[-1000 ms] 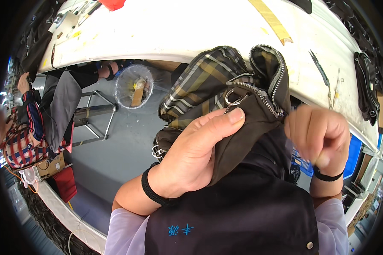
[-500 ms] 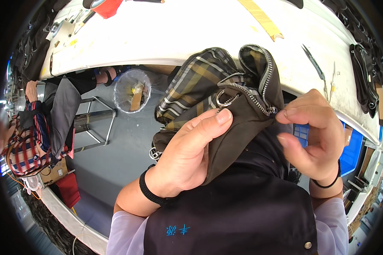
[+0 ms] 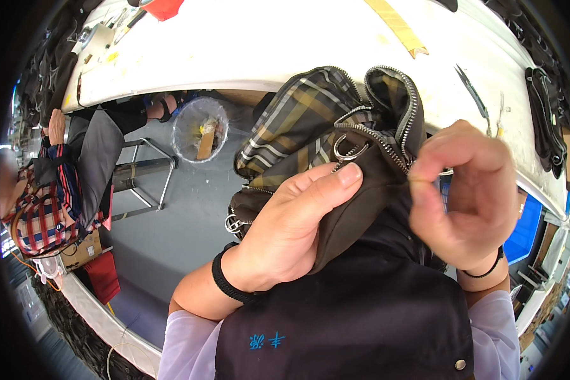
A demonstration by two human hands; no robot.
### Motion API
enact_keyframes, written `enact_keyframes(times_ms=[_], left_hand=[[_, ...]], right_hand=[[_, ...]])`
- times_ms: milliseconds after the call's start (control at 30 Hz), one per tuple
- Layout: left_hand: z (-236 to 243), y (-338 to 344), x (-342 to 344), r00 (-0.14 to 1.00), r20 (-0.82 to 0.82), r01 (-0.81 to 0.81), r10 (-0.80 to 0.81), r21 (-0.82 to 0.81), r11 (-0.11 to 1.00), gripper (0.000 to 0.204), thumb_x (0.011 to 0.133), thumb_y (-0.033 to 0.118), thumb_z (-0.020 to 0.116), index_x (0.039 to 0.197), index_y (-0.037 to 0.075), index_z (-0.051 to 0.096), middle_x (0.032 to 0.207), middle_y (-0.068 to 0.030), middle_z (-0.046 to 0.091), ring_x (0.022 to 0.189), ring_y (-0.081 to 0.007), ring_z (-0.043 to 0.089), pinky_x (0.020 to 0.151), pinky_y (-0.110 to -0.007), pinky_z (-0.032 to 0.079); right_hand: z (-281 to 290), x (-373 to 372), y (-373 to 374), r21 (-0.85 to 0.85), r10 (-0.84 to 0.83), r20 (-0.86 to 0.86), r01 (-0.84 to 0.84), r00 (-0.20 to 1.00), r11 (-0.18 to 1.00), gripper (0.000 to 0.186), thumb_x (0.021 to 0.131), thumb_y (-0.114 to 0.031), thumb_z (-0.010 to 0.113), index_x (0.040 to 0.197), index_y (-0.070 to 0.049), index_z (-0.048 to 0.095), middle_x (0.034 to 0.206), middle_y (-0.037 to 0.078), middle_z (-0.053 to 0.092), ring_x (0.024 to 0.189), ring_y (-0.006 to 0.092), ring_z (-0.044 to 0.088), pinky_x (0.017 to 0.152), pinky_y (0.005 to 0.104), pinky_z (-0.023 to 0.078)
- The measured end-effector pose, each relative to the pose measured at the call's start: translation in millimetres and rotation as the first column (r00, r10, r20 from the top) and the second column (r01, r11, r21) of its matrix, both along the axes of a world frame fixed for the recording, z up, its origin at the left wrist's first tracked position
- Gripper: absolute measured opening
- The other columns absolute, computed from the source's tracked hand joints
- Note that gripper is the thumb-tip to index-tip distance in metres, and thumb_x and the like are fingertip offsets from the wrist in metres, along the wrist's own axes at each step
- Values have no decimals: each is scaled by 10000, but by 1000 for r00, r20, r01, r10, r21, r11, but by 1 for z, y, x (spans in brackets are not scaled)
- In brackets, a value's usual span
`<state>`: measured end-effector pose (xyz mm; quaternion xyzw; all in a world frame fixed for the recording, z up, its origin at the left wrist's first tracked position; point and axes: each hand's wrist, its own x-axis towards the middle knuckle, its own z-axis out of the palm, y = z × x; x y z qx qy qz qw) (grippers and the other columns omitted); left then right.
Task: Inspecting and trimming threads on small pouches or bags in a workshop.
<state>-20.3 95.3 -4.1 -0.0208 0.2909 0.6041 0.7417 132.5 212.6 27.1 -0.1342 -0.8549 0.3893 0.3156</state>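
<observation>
A dark brown bag (image 3: 354,215) with green, olive and white plaid lining (image 3: 285,126) lies unzipped above my dark apron. My left hand (image 3: 285,234) grips its brown fabric, thumb on top just below a silver D-ring (image 3: 351,156). A silver zipper (image 3: 386,144) runs round the raised flaps. My right hand (image 3: 462,190) curls beside the zipper's lower end, thumb and index tips pinched together on something hidden behind the fingers. Another metal ring (image 3: 233,223) hangs at the bag's left corner.
Beyond is a white table (image 3: 247,44) with scissors (image 3: 474,95), a yellow strip (image 3: 396,28) and a red item (image 3: 161,7). Below stands a lined bin (image 3: 199,133). A co-worker in plaid (image 3: 41,221) sits at left by a metal stool (image 3: 149,174). A blue crate (image 3: 525,228) is at right.
My right hand has risen from lower right to the zipper's end, and its thumb and index have closed into a pinch. My left hand keeps the same grip, shifting only slightly with the bag.
</observation>
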Motion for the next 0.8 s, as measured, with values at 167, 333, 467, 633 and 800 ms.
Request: enact_keyframes(times_ms=[167,333,467,633,800], left_hand=[[-1,0,1,1000,-6,21,-21,18,1000,308,976,250,551,1140,-5,609,1056,-18,664,901,-48,604,781,-197,473],[-1,-3,6,993,-103,67,-63,39,997,297,987,249,535,1156,16,606,963,10,638,831,-37,558,744,-203,454],[-16,-16,8,770,-631,349,-94,292,891,244,977,198,560,1138,19,597,953,-7,574,853,-77,505,749,-242,421],[-19,-27,18,541,-839,440,56,339,831,201,903,173,652,990,-4,615,1062,-153,512,951,-280,526,829,-353,423],[-10,-36,20,131,-982,568,134,185,802,212,835,203,707,899,21,618,1062,-210,473,992,-387,479,859,-462,382]], right_hand=[[-2,6,-4,-159,-27,26,31,999,987,258,865,-11,566,1101,29,468,885,77,532,768,132,506,721,252,428],[-8,9,4,-144,-19,125,37,992,989,265,881,-159,591,1060,16,504,874,67,519,765,132,482,739,254,398],[-6,10,3,-97,8,288,21,958,995,192,834,-130,669,922,-5,552,767,63,517,665,150,481,641,258,407],[-11,19,-12,-345,24,436,142,900,928,135,828,-46,685,798,-5,560,694,65,533,575,140,482,527,278,404],[-21,28,-18,-350,166,451,3,877,937,99,891,-73,579,832,7,569,735,151,564,671,345,540,612,398,432]])
